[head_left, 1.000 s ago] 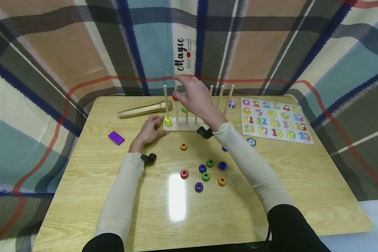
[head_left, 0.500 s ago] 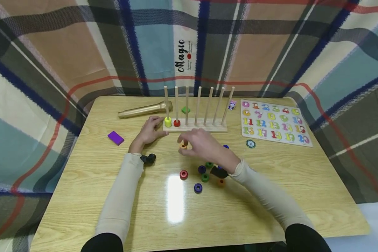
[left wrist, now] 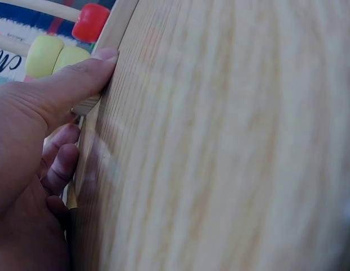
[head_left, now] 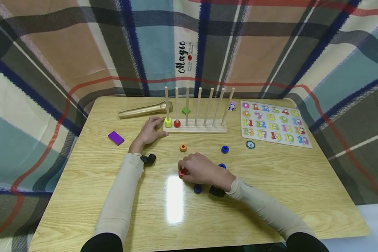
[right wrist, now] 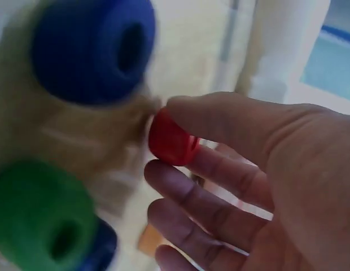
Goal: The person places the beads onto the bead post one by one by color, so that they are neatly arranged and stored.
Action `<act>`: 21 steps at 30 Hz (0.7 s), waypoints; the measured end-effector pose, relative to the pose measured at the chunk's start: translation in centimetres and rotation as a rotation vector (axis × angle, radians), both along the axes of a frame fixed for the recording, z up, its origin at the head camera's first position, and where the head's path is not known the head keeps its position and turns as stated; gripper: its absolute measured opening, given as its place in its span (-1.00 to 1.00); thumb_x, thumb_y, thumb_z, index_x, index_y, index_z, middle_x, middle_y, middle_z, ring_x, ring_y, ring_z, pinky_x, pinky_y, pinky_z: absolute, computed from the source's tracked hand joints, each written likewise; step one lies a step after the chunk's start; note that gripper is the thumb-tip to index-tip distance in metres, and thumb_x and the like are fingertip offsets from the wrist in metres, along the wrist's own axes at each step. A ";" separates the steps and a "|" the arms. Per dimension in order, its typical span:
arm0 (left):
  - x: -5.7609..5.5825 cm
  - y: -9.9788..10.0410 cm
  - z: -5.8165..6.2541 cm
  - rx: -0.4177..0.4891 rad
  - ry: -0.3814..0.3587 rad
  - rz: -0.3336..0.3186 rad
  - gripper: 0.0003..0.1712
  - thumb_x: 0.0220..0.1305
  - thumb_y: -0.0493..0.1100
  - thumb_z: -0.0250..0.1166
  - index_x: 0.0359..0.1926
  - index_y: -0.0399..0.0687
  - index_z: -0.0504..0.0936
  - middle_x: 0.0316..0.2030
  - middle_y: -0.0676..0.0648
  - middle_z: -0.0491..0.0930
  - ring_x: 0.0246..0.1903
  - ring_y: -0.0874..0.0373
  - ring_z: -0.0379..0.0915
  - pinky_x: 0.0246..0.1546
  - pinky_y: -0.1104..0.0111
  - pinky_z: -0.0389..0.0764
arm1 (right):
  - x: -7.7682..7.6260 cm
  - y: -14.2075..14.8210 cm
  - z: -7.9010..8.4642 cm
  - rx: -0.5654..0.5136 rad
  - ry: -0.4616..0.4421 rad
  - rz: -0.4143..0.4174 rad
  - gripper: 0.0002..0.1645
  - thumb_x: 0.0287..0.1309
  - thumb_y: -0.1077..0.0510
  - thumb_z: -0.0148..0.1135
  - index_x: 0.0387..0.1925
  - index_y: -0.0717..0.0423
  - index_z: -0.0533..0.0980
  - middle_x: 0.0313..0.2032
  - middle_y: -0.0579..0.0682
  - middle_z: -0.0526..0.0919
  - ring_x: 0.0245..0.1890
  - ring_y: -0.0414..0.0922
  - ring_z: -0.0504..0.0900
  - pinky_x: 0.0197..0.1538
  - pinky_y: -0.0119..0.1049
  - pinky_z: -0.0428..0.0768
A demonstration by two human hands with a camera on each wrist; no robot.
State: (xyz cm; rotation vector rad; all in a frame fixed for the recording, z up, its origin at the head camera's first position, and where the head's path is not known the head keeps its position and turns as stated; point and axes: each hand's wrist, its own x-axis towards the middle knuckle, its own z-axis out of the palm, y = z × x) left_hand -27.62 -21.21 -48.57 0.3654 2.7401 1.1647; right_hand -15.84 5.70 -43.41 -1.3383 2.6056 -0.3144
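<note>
My left hand point(head_left: 149, 130) holds the left end of a wooden peg rack point(head_left: 204, 129), its thumb against the base's front edge in the left wrist view. Yellow beads point(head_left: 168, 122) sit on the leftmost peg and a red bead point(head_left: 177, 123) on the second; the other pegs are bare. Nearer the table's front, my right hand point(head_left: 201, 169) pinches another red bead point(right wrist: 172, 138) between thumb and index finger, the other fingers loosely bent. A blue bead point(right wrist: 96, 51) and a green bead point(right wrist: 42, 214) lie close by in the right wrist view; the green beads are hidden behind the hand from the head.
An orange bead point(head_left: 183, 148) lies in front of the rack, with blue beads point(head_left: 225, 149) to the right. Around the rack are a gold tube point(head_left: 143, 110), purple block point(head_left: 116, 138), green piece point(head_left: 186, 110), small figurine point(head_left: 232, 105), round chip point(head_left: 250, 144) and number board point(head_left: 275, 124).
My right hand has come down from the second peg, where a red bead now sits, past the orange bead to the red bead on the table. The left hand stays at the rack.
</note>
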 end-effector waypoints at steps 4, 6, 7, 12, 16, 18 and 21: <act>0.0 0.0 0.0 -0.009 -0.004 0.002 -0.09 0.46 -0.07 0.43 0.66 -0.20 0.23 0.57 -0.34 0.11 0.46 -0.33 0.13 0.50 -0.21 0.07 | -1.8 0.1 2.2 -0.122 0.029 -0.047 -0.70 0.32 0.07 0.52 0.02 0.08 0.74 -0.17 -0.04 0.77 -0.23 -0.13 0.72 -0.04 -0.15 0.67; 0.1 0.0 0.0 -0.012 -0.010 0.004 -0.08 0.47 -0.06 0.43 0.66 -0.20 0.22 0.57 -0.34 0.09 0.46 -0.34 0.12 0.50 -0.22 0.06 | -3.3 0.0 4.2 -0.197 0.058 -0.104 -0.63 0.31 0.10 0.53 0.09 0.11 0.73 -0.10 0.00 0.78 -0.16 -0.07 0.75 -0.03 -0.15 0.70; 0.1 -0.1 0.0 -0.014 -0.014 0.004 -0.08 0.47 -0.05 0.43 0.66 -0.20 0.22 0.57 -0.35 0.09 0.47 -0.35 0.11 0.50 -0.22 0.06 | -4.2 0.0 5.3 -0.238 0.071 -0.138 -0.61 0.32 0.11 0.52 0.13 0.12 0.72 -0.06 0.02 0.78 -0.12 -0.05 0.76 -0.03 -0.15 0.70; 0.3 -0.3 0.1 -0.012 -0.020 0.004 -0.08 0.47 -0.05 0.43 0.66 -0.20 0.22 0.57 -0.35 0.09 0.45 -0.36 0.12 0.47 -0.22 0.08 | -8.8 -0.6 10.6 -0.424 0.180 -0.297 -0.57 0.43 0.12 0.42 0.26 0.11 0.65 0.10 0.05 0.72 -0.04 -0.02 0.74 -0.02 -0.14 0.70; 0.2 -0.2 0.0 -0.003 -0.011 0.006 -0.08 0.46 -0.06 0.44 0.66 -0.19 0.24 0.55 -0.33 0.12 0.30 -0.30 0.21 0.37 -0.19 0.20 | -11.5 -1.6 12.9 -0.461 0.249 -0.374 -0.53 0.47 0.09 0.39 0.32 0.07 0.63 0.14 0.04 0.69 -0.08 -0.02 0.74 -0.11 -0.15 0.67; 0.2 -0.1 0.0 0.003 -0.007 0.005 -0.09 0.45 -0.07 0.44 0.66 -0.19 0.24 0.55 -0.33 0.13 0.24 -0.27 0.24 0.32 -0.18 0.23 | -12.4 -2.0 13.3 -0.442 0.252 -0.397 -0.53 0.48 0.06 0.37 0.34 0.04 0.63 0.12 0.03 0.68 -0.15 -0.05 0.72 -0.22 -0.17 0.63; 0.2 0.0 0.0 0.002 -0.004 -0.002 -0.10 0.46 -0.08 0.44 0.65 -0.20 0.24 0.54 -0.34 0.13 0.22 -0.27 0.26 0.30 -0.17 0.24 | -13.0 -2.5 13.3 -0.389 0.233 -0.413 -0.51 0.51 0.00 0.34 0.37 0.00 0.61 0.11 0.02 0.66 -0.15 -0.06 0.69 -0.24 -0.18 0.62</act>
